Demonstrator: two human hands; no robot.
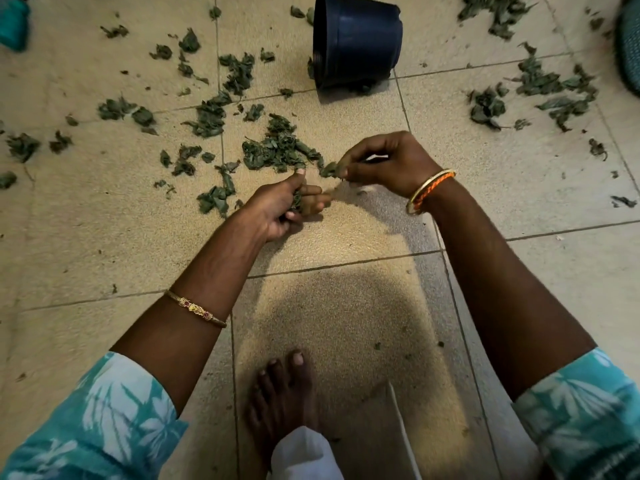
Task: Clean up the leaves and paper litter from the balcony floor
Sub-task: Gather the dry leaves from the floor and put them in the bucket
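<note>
On beige tiled floor [346, 323]: scattered leaves [277, 147], dark tipped pot [356, 43], possibly plastic.

Beige speckled floor tiles [346, 317] with dark grout lines; warm light; soft shadow mid-floor

Beige tiled floor [346, 306] — dry green leaves [273, 150] scattered across it, a dark pot [358, 46] tipped over, a bare foot [282, 400].

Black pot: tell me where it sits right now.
In the head view, the black pot lies tipped on its side on the tiled floor at top centre, beyond both hands, leaves scattered around.
</note>
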